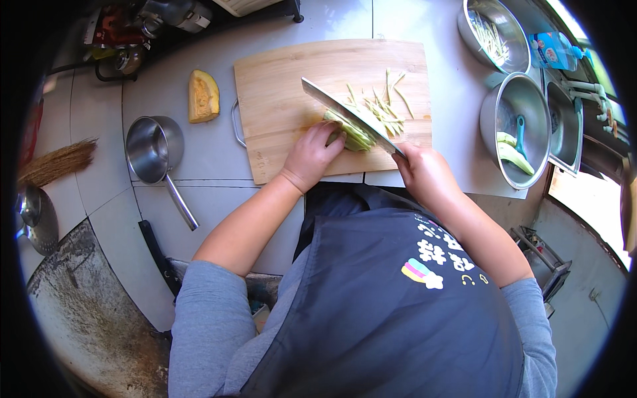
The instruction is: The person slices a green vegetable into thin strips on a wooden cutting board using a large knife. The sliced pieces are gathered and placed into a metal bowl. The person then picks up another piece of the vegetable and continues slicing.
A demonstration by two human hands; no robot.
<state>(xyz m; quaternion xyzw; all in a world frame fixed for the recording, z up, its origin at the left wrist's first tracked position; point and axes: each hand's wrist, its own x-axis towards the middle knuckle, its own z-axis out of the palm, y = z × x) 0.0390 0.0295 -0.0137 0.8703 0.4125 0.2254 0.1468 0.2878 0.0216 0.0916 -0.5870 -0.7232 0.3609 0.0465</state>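
A wooden cutting board (pixel 278 84) lies on the tiled counter before me. My right hand (pixel 423 166) grips the handle of a broad-bladed kitchen knife (pixel 341 107), whose blade runs diagonally up and left across the board. Against the blade's near side rests a stack of sliced green vegetable (pixel 357 138). The curled fingers of my left hand (pixel 314 149) hold that stack at its left end, hiding part of it. Beyond the blade, thin pale-green strips (pixel 383 114) lie scattered on the board's right half. Whether the cutting edge touches the wood cannot be told.
Left of the board are a pumpkin wedge (pixel 203 97) and a steel saucepan (pixel 155 149). On the right, one metal bowl (pixel 470 30) contains cut strips; another (pixel 490 117) contains green vegetable pieces and a peeler (pixel 520 134). A sink (pixel 565 124) adjoins them.
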